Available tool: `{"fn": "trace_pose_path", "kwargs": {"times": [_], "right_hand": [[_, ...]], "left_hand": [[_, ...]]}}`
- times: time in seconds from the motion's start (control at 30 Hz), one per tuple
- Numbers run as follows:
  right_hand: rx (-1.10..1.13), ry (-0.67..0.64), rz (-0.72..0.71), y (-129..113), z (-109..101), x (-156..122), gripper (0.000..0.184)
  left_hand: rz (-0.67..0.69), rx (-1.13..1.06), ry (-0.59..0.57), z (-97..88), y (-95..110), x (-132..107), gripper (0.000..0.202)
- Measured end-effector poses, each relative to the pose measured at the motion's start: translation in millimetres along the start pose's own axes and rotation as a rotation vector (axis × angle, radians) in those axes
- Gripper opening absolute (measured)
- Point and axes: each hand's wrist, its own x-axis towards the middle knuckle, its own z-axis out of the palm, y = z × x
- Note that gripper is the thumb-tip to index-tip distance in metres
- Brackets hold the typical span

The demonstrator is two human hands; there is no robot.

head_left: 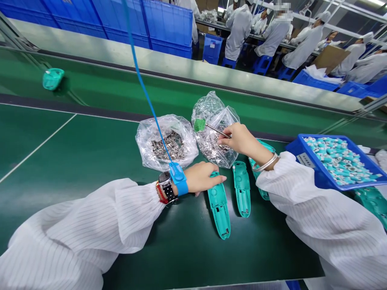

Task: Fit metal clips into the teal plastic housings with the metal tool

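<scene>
Teal shell (220,211) looks part-fitted (metal bits (225,232) inside), left hand (201,176) gripping far end, right hand (242,139) pinching thin tool (216,130), 2 parts bags (143,139) (211,102) unspent.

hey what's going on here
The left hand is on a teal shell. The right hand holds a thin tool at a clear bag of small metal parts; another bag lies left of it. More shells lie to the right, near a blue bin of teal-and-white pieces.

Striped white sleeves (90,217), blue wristband (182,186), watch (165,180), silver bangles (267,163)
</scene>
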Motion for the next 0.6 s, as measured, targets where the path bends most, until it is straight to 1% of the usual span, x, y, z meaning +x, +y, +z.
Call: {"fn": "trace_pose_path", "kwargs": {"times": [0.1,0.23,0.27,0.33,0.4,0.5,0.6], "right_hand": [[-0.009,-0.006,-0.021,2,0,-4,0.012],[-0.023,0.034,-0.078,2,1,-17,0.011],[-0.020,0.015,-0.108,2,3,-21,0.010],[-0.030,-0.067,-0.160,5,7,-28,0.007],[-0.075,-0.142,-0.165,10,12,-32,0.009],[-0.125,-0.172,-0.139,21,21,-33,0.017],[-0.122,-0.186,-0.154,25,25,-33,0.014]], "left_hand": [[-0.011,0.002,-0.014,-0.6,1,-1,0.045],[-0.012,0.015,-0.025,-0.9,1,0,0.044],[-0.014,0.019,-0.028,-1.0,1,0,0.043],[-0.014,0.023,-0.028,-1.1,2,0,0.041],[-0.019,0.021,-0.025,-1.1,2,0,0.039],[-0.018,0.003,-0.024,-0.7,2,0,0.039],[-0.006,-0.016,-0.023,-0.8,1,1,0.038]]}}
